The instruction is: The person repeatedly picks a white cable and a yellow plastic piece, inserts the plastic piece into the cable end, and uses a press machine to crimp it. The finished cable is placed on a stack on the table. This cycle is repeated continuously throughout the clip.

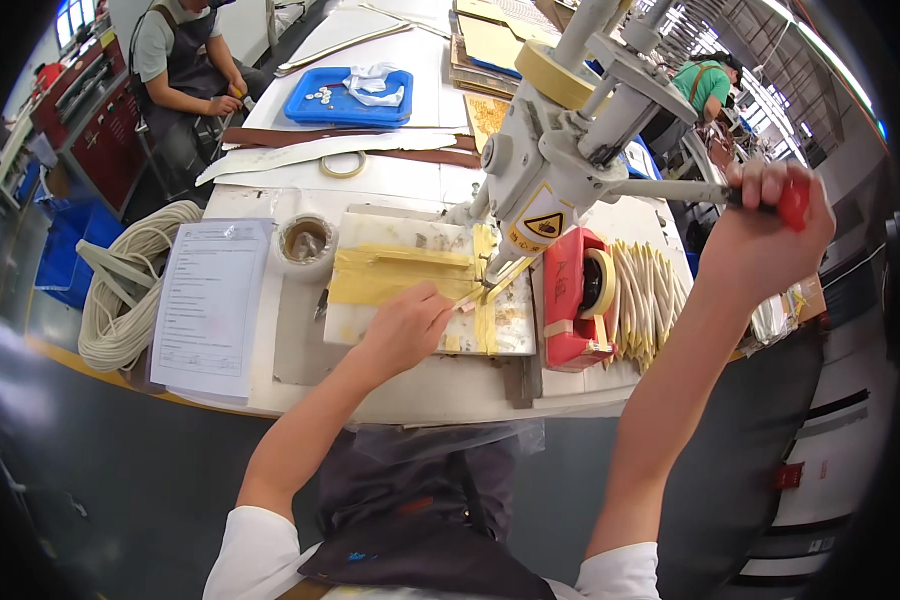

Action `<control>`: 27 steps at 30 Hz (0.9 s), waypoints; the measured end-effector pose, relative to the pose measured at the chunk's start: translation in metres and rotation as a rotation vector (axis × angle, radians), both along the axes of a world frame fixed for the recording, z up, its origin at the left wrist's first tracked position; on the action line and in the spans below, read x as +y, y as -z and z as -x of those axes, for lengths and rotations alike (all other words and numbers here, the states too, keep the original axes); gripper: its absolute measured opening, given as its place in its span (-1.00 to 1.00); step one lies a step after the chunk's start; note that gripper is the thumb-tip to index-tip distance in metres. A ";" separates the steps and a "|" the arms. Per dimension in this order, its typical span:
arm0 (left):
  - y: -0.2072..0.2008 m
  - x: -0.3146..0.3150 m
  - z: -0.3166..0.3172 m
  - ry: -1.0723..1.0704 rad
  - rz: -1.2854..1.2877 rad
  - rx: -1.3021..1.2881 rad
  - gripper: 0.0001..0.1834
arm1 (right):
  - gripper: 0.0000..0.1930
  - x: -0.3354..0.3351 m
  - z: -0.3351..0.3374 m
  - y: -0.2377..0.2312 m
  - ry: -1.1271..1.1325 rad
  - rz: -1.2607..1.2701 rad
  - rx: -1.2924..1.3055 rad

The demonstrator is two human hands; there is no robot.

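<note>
My right hand is wrapped round the red-ended lever of a grey hand press, out to the right and raised. My left hand rests low over the white work block, its fingers closed on a thin pale strip. The strip's end lies beneath the press's tip; its exact kind is too small to tell. Yellow tape covers part of the block. Just right of the block stands a red tape dispenser, with a bundle of pale cords beside it.
Left of the block are a tape roll, a printed sheet and coiled pale cord. Farther back lie brown and white strips and a blue tray. One person sits back left; another works back right.
</note>
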State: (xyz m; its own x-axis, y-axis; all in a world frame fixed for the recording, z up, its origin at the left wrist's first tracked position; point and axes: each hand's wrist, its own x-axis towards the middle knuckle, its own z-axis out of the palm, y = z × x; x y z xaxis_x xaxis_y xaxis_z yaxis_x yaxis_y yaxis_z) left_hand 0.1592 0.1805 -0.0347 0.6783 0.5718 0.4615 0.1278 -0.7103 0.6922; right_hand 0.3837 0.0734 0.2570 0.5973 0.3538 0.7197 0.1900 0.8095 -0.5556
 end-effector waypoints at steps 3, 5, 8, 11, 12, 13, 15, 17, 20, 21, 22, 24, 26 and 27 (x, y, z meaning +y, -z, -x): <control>0.000 0.000 -0.002 0.008 -0.006 -0.003 -0.88 | -0.65 -0.021 0.012 0.028 0.000 -0.074 -0.036; 0.001 0.000 -0.002 0.005 -0.002 -0.004 -0.88 | -0.65 -0.026 0.022 0.040 0.036 -0.108 -0.027; 0.002 -0.001 0.001 -0.009 0.020 0.004 -0.88 | -0.66 -0.031 0.033 0.060 0.037 -0.159 -0.029; 0.001 -0.003 -0.001 -0.006 0.034 0.029 -0.88 | -0.71 -0.048 0.039 0.092 0.064 -0.201 -0.062; 0.002 -0.004 -0.003 -0.003 0.023 0.026 -0.88 | -0.71 -0.056 0.041 0.114 0.077 -0.217 -0.108; 0.002 -0.004 -0.004 -0.004 0.009 0.024 -0.88 | -0.70 -0.061 0.044 0.139 0.085 -0.235 -0.151; -0.001 -0.004 -0.003 0.001 -0.013 0.040 -0.88 | -0.69 -0.065 0.047 0.159 0.139 -0.228 -0.209; -0.003 -0.004 -0.003 -0.013 -0.029 0.031 -0.87 | -0.67 -0.069 0.049 0.163 0.227 -0.165 -0.225; -0.003 -0.004 -0.004 -0.042 -0.015 0.020 -0.86 | -0.71 -0.070 0.032 0.132 0.103 -0.108 -0.426; -0.003 -0.005 -0.003 -0.080 0.014 0.028 -0.85 | -0.70 -0.064 0.029 0.109 0.187 -0.023 -0.393; -0.003 -0.008 -0.003 -0.113 0.047 0.042 -0.85 | -0.69 -0.056 0.029 0.082 0.213 0.040 -0.327; -0.007 -0.009 0.002 -0.203 0.042 0.045 -0.81 | -0.68 -0.033 0.024 0.032 0.186 0.128 -0.174; -0.011 -0.010 -0.003 -0.240 0.026 0.034 -0.78 | -0.61 -0.005 -0.022 0.011 0.070 0.130 -0.162; -0.007 -0.009 -0.002 -0.259 0.020 0.029 -0.77 | -0.60 0.009 -0.020 -0.004 0.067 0.141 -0.128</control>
